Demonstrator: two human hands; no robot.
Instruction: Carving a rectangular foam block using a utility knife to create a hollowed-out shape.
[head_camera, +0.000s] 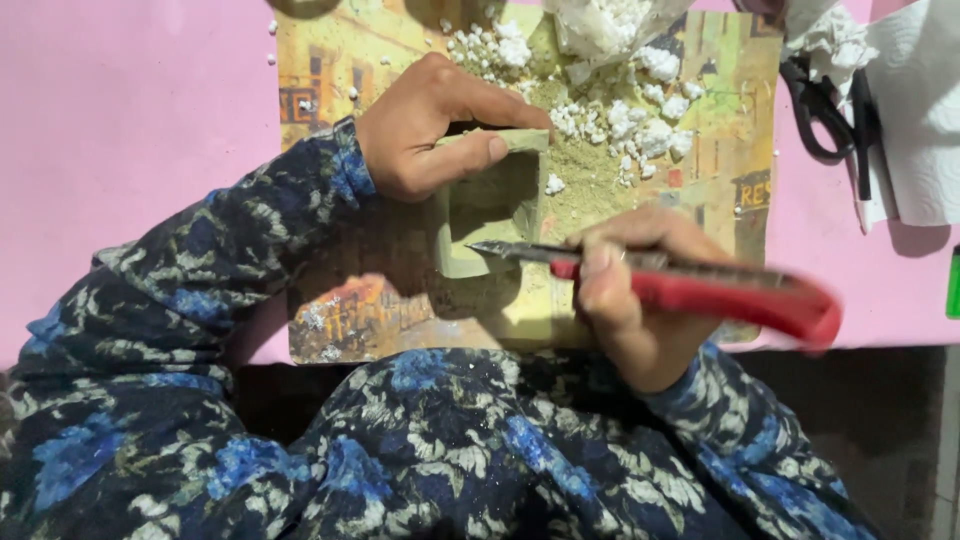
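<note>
Fingers of the left hand (420, 130) are clamping a hollowed green foam block (490, 205) (on a printed paper sheet (330, 90)), while the right hand (630, 290) is gripping a red-handled utility knife (690, 285), blade touching the block.

A pink tabletop (130, 130) (evenly lit) ends above a dark floor (880, 430) at its near edge.

A single head-worn camera looks steeply down from just above the person's lap, close enough that the two floral sleeves fill the lower frame. It faces forward over the near edge of the pink table (130, 120), which crosses the upper half, with dark floor showing at lower right
</note>
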